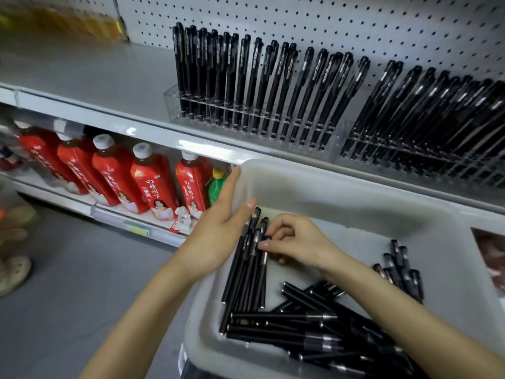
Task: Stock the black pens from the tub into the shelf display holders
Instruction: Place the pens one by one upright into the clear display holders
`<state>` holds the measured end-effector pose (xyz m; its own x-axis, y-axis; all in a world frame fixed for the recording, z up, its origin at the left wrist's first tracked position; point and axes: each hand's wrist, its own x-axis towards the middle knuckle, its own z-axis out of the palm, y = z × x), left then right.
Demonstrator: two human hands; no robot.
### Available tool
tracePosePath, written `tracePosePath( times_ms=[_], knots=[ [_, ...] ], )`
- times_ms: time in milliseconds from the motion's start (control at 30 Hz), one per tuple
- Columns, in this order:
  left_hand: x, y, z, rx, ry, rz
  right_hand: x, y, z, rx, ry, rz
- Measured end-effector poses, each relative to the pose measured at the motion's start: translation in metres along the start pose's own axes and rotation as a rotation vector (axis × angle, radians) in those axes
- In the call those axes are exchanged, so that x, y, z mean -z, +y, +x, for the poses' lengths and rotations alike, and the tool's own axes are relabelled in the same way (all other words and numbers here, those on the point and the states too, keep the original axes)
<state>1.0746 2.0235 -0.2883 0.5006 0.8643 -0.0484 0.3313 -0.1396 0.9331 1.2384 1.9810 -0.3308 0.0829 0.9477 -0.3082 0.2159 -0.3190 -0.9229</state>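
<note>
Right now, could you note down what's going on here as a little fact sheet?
Place: shop shelf with a pegboard back
Tub: pale plastic, in front of the shelf
Left hand: straight fingers touching a bundle of pens by the tub's left wall
Right hand: fingertips pinching the bundle near its caps
Loose pens: heaped crosswise in the tub's near part
Clear holders: on the upper shelf, holding rows of upright black pens
Lower shelf: red bottles, one green bottle
</note>
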Motion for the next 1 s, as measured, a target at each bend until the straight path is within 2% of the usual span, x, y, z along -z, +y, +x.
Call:
tracePosePath(
  times_ms=[167, 267, 400, 433, 533, 633, 733, 867, 1000],
  knots=[
    [0.002, 0.001, -0.002, -0.009, 0.004, 0.007, 0.003, -0.012, -0.008, -0.040, -0.043, 0.152],
    [0.004, 0.005, -0.002, -0.024, 0.060, 0.130, 0.015, -0.028, -0.015, -0.014, -0.037, 0.214],
    [0.008, 0.021, -0.001, -0.244, 0.190, 0.484, 0.042, -0.053, -0.026, 0.090, 0.029, 0.339],
    [0.006, 0.029, -0.001, -0.298, 0.216, 0.504, 0.049, -0.059, -0.030, 0.123, 0.056, 0.362],
    [-0.005, 0.058, -0.002, -0.319, 0.178, 0.289, 0.069, -0.075, -0.041, 0.219, 0.119, 0.392],
    [-0.026, 0.080, 0.003, -0.255, -0.032, 0.082, 0.089, -0.090, -0.054, 0.316, 0.171, 0.417],
    [-0.047, 0.097, 0.010, -0.135, -0.202, -0.112, 0.107, -0.102, -0.068, 0.393, 0.268, 0.327],
    [-0.070, 0.115, 0.027, -0.109, -0.253, -0.250, 0.128, -0.109, -0.084, 0.432, 0.389, 0.250],
    [-0.101, 0.135, 0.043, -0.165, -0.230, -0.253, 0.153, -0.106, -0.094, 0.424, 0.512, 0.210]
  ],
)
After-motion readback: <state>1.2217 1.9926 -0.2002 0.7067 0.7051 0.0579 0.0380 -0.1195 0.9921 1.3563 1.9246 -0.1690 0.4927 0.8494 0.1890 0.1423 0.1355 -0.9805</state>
